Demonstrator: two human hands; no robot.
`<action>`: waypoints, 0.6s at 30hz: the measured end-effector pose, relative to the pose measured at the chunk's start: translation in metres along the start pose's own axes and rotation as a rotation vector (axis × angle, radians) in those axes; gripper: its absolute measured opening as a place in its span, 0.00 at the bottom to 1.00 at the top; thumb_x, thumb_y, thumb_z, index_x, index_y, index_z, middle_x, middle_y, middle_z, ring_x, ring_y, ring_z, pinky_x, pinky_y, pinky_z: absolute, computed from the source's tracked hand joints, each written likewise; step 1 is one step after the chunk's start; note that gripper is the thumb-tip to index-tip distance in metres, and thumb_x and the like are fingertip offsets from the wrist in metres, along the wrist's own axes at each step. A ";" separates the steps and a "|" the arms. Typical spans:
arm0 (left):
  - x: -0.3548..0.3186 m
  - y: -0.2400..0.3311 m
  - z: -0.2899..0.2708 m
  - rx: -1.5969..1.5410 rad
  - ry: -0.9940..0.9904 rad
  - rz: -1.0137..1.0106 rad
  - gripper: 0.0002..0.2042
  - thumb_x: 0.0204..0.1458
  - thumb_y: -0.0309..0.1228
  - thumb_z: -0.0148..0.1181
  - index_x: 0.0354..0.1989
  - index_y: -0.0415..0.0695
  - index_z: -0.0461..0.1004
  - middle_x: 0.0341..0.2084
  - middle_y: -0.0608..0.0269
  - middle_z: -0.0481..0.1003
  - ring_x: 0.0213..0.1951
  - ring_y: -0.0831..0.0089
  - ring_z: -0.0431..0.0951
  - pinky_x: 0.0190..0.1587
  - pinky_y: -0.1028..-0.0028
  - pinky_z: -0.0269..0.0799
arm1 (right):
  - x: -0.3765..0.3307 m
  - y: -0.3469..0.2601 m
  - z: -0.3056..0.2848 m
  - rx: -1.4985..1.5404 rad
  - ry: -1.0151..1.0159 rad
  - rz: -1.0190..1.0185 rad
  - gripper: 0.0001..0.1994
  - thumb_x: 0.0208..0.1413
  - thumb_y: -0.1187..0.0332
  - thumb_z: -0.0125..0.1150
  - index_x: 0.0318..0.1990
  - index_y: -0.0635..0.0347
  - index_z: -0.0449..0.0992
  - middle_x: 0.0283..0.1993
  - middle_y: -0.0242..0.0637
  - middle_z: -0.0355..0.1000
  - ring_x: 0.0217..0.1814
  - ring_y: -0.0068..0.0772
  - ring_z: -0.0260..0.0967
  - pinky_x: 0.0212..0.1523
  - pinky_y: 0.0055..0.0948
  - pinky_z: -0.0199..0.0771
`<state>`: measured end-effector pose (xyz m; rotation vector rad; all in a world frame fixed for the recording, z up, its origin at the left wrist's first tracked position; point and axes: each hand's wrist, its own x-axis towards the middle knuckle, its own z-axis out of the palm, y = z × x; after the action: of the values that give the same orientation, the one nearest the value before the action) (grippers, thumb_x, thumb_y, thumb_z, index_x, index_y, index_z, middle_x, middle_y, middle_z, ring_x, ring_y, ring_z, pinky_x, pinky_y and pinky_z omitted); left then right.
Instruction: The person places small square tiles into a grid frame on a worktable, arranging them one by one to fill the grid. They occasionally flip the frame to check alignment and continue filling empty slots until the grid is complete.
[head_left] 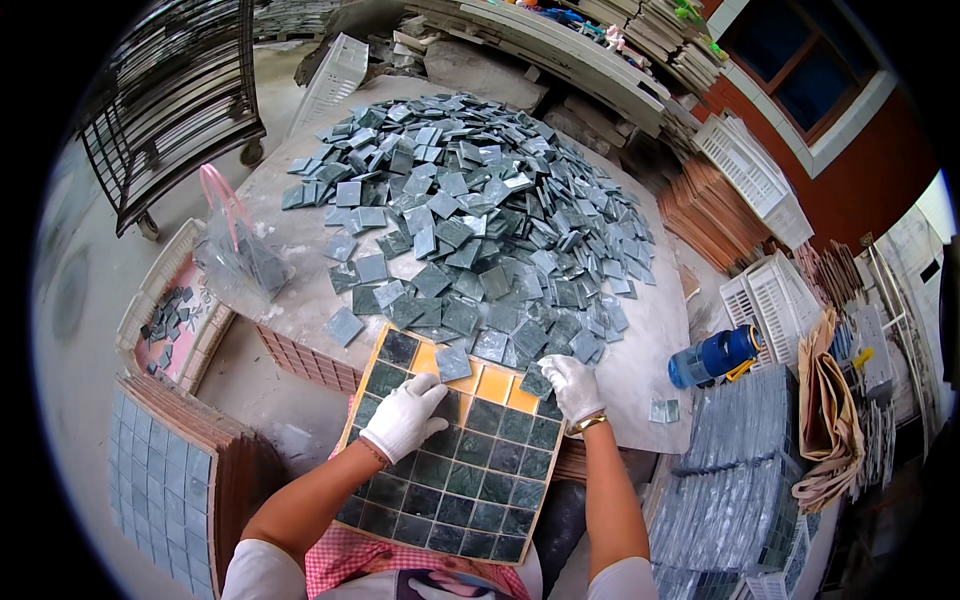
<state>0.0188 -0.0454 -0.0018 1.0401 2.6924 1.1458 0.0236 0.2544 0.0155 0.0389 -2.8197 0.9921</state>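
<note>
The left hand (402, 417), in a white glove, lies flat and open on the orange grid tray (447, 452), fingers spread over green tiles already set in it. The right hand (572, 385) — also gloved — pinches one green tile (537, 381) at the tray's top right corner. One more loose tile (453, 362) rests on the tray's top row, where about three cells show bare. Beyond — a heap of tiles (480, 215), too many to count, covers the table (640, 350). One blue bottle (715, 356) lies at the right.

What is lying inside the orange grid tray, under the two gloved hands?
The orange grid tray holds rows of dark green square tiles; a few top cells show bare orange. The left hand and right hand cover some cells, so their contents cannot be seen.
</note>
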 end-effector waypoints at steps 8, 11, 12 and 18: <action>0.001 -0.007 0.007 0.106 -0.042 0.121 0.23 0.39 0.28 0.66 0.47 0.38 0.70 0.47 0.53 0.67 0.45 0.52 0.71 0.47 0.62 0.70 | -0.018 -0.010 0.010 -0.246 -0.034 -0.034 0.12 0.49 0.67 0.62 0.41 0.59 0.78 0.41 0.41 0.72 0.43 0.41 0.71 0.45 0.34 0.70; 0.007 -0.018 0.004 0.065 -0.084 0.267 0.23 0.40 0.28 0.65 0.48 0.39 0.70 0.47 0.53 0.67 0.45 0.53 0.72 0.46 0.63 0.70 | -0.035 -0.009 0.024 -0.320 -0.049 -0.074 0.14 0.48 0.66 0.63 0.44 0.56 0.77 0.45 0.39 0.70 0.47 0.41 0.68 0.46 0.35 0.71; 0.009 -0.018 0.005 0.072 -0.099 0.248 0.23 0.39 0.28 0.66 0.48 0.40 0.70 0.47 0.53 0.67 0.45 0.53 0.72 0.46 0.62 0.70 | -0.038 -0.008 0.024 -0.354 -0.066 -0.086 0.15 0.48 0.66 0.63 0.46 0.56 0.77 0.46 0.38 0.69 0.49 0.41 0.67 0.46 0.35 0.70; 0.010 -0.006 0.013 0.165 -0.081 0.187 0.21 0.42 0.28 0.63 0.48 0.42 0.71 0.50 0.52 0.66 0.45 0.54 0.72 0.46 0.61 0.71 | -0.015 -0.059 0.028 -0.437 -0.148 -0.117 0.21 0.47 0.66 0.64 0.51 0.55 0.73 0.49 0.37 0.69 0.51 0.40 0.67 0.50 0.34 0.71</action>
<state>0.0115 -0.0343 -0.0128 1.3556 2.7108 0.8924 0.0388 0.1905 0.0286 0.2319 -3.0597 0.3478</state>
